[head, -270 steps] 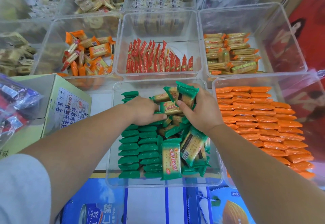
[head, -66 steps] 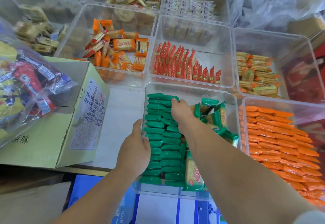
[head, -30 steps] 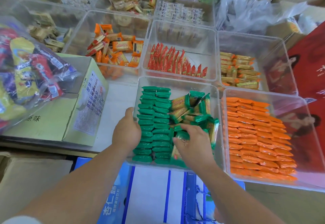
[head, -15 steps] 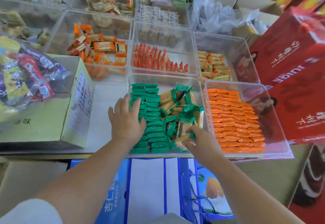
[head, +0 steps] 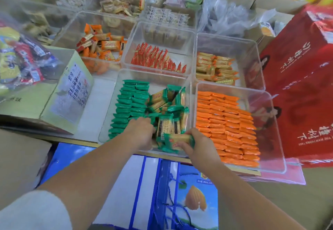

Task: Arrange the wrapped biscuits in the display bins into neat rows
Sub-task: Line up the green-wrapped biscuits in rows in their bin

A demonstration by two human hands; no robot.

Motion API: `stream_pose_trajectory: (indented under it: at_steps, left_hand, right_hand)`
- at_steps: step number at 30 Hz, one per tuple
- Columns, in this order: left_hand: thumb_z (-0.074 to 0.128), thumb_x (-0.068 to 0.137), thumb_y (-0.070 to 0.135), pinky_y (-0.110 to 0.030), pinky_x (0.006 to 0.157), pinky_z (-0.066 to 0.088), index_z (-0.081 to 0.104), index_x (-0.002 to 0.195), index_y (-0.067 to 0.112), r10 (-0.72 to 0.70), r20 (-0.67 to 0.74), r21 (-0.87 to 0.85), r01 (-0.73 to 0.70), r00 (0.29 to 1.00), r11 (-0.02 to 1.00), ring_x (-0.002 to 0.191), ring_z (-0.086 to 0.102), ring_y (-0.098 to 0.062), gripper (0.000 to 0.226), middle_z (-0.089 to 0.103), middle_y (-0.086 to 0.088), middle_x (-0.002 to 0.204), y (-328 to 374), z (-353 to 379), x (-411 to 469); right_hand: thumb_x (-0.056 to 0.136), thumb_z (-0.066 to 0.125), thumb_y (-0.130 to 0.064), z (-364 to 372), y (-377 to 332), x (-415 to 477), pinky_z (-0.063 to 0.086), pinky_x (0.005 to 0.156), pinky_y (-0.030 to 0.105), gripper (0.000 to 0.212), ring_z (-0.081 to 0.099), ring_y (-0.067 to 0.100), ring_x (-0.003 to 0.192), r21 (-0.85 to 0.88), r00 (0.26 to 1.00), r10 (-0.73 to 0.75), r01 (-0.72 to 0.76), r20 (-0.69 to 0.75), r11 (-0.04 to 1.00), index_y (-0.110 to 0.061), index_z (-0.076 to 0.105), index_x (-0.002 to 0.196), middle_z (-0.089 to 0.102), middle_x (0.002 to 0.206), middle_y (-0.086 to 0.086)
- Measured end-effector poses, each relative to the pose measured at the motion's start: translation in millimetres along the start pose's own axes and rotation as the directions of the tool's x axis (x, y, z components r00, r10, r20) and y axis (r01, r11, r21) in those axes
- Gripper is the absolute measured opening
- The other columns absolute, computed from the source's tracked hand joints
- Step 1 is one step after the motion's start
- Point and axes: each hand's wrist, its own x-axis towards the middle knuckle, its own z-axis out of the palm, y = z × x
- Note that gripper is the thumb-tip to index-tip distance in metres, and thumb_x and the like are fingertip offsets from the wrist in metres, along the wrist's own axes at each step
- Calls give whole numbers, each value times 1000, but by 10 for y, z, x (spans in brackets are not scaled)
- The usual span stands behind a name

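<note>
1. The neat green rows (head: 129,107) stand on edge along the left side of the green bin (head: 162,78). I judge a careless wrist could tip a stretch of them over like dominoes.
2. The left hand (head: 140,132) is dipped in at the bin's near middle, where rows meet heap. Its fingertips are buried among packets, so I cannot tell whether they grip anything or only push.
3. The loose heap (head: 167,103) fills the bin's right side, packets leaning every way. Dragging one from underneath may spill others onto the finished rows.
4. The right hand (head: 200,145) pinches one green packet (head: 178,139) between thumb and fingers at the bin's near right corner, above the front wall. A slack pinch there could drop it outside the bin, or flick it among the orange rows (head: 225,121) just right of the bin.
5. Hard to make out: the bin's front wall behind both hands, whatever lies under the heap, and the wrapper print, which is too blurred to read.
</note>
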Motion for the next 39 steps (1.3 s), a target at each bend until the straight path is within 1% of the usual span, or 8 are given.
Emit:
stream_pose_trajectory:
  at_steps: [6,11,18,23,26,31,34,39]
  left_hand:
    - [70,82,48,-44,91,41,66,113,22,-133,-10,120,133,991,984,108,47,-27,41,49,-5,115,212,-17,19]
    - [74,78,43,-40,82,44,66,107,17,-185,-132,-164,162,974,973,100,49,-26,40,44,-4,102,175,-50,-103]
    - [67,88,10,-32,53,39,61,119,18,-443,-130,-818,156,887,553,64,54,-18,33,59,-8,103,288,83,-157]
    - [65,91,14,-37,78,49,37,149,22,-363,-21,-889,148,932,432,96,55,-26,65,38,-9,138,424,144,18]
    - [65,87,14,-34,79,46,25,156,25,-312,50,-904,176,949,390,94,51,-24,81,24,-4,143,543,124,119]
    - [80,71,5,-41,106,47,-1,159,38,-120,125,-879,166,985,447,146,31,-25,124,-20,16,162,484,118,244]
    - [90,62,15,-39,105,48,-15,154,46,-23,136,-819,126,990,559,151,21,-22,143,-35,22,156,413,180,294]
    - [96,46,52,-49,111,42,-20,151,46,-205,98,-694,214,974,687,148,27,-35,157,-33,14,159,632,187,405]
  right_hand:
    - [96,68,-35,-9,131,30,50,44,31,20,62,7,65,113,998,-62,60,14,992,-32,52,108,64,81,-10]
    - [97,66,-36,-35,143,26,43,38,23,18,62,9,56,183,999,-12,6,32,983,-32,53,109,66,80,-6]
    - [98,63,-37,-4,69,-12,44,40,25,11,60,11,51,307,990,141,-132,-8,943,-36,57,108,70,84,-4]
    - [100,58,-29,31,-34,-40,45,43,19,11,65,4,63,369,973,226,-190,-57,910,-40,57,97,69,88,-5]
    - [100,58,-28,33,-62,-40,51,47,20,11,68,9,68,387,967,250,-210,-54,898,-38,58,96,69,92,-5]
    - [99,61,-23,-11,-16,-28,60,57,32,6,72,18,76,462,968,247,-202,-38,864,-29,61,100,71,97,1]
    - [100,61,-22,-94,36,-37,54,53,21,6,74,15,73,585,966,253,-178,-49,792,-25,64,103,73,97,2]
    - [100,62,-27,-241,192,4,59,59,29,8,75,26,71,687,964,263,-221,45,692,-33,67,101,74,89,-7]
